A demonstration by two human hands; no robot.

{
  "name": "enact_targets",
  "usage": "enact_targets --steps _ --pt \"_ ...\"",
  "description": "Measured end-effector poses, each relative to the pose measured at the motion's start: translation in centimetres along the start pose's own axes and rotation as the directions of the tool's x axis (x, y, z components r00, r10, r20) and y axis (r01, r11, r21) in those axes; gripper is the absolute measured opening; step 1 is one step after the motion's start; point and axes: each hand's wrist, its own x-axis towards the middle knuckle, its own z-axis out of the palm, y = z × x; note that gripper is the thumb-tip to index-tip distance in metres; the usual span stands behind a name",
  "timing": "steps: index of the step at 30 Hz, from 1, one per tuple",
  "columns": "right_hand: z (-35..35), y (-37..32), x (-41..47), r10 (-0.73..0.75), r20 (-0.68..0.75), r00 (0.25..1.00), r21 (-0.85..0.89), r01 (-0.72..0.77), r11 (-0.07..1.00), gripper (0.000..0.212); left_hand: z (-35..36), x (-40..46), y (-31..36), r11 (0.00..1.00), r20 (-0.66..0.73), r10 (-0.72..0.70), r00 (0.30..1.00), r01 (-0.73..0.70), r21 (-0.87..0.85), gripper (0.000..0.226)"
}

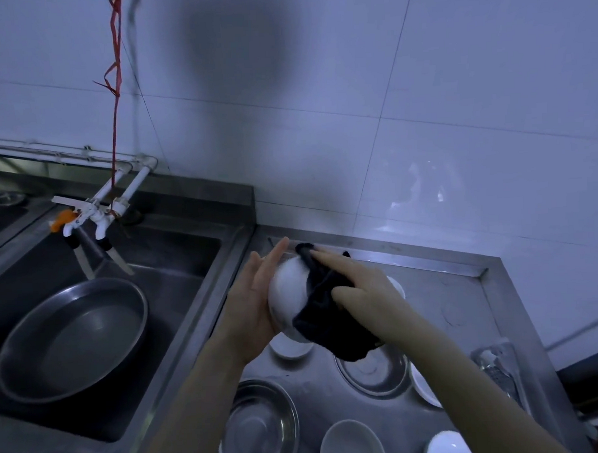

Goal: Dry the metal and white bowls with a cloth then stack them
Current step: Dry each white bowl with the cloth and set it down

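At the far left of the frame a wide metal pan (pixel 73 339) sits in the steel sink (pixel 177 300), holding a little water, under two white taps (pixel 95 221) tied up with a red string (pixel 115 97). Right of the sink, mid-frame, the left hand (pixel 256 296) cups a white bowl (pixel 288 295), palm against its side and fingers stretched up along the rim, raising it off the bench (pixel 459 322) and tilting its rounded outside toward the camera, probably so the other hand can reach all of that surface. The right hand (pixel 365 292) presses a dark cloth (pixel 329 314) flat onto the bowl's right side, forefinger extended along the fabric; the cloth drapes down below the bowl. This looks like the outside of the bowl being wiped. Below and to the right, on the bench, wait more dishes: a metal bowl (pixel 262 430) at lower centre, another metal bowl (pixel 376 370) under the cloth, and white bowls (pixel 351 443) near the bottom edge, none stacked yet, so most of the work seems to lie ahead. A clear glass (pixel 499 365) lies at the far right
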Motion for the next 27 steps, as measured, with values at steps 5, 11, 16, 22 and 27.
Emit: enact_targets --steps 5,11,16,22,27 --pt "1.0 -0.8 0.1 -0.289 0.215 0.933 -0.306 0.346 0.887 0.07 0.2 -0.3 -0.3 0.992 -0.034 -0.027 0.999 0.023 -0.123 0.063" --pt "3.2 0.4 -0.8 -0.399 0.148 0.905 -0.367 0.425 0.827 0.071 -0.5 -0.3 -0.2 0.99 -0.075 -0.083 0.994 0.074 -0.123 0.073" --pt "2.2 -0.8 1.5 -0.227 0.176 0.958 -0.292 0.271 0.917 0.069 -0.5 -0.7 0.0 0.993 -0.033 -0.071 0.997 0.068 -0.096 0.08" --pt "5.4 0.9 -1.4 -0.594 0.203 0.779 -0.514 0.601 0.612 0.053 -1.8 0.2 0.1 0.976 -0.124 -0.079 0.989 0.051 -0.212 0.083" --pt "5.8 3.2 -3.0 -0.603 -0.104 0.791 -0.347 0.54 0.767 0.06 -2.2 0.3 0.1 0.944 -0.08 -0.057 0.995 0.028 -0.329 0.077"
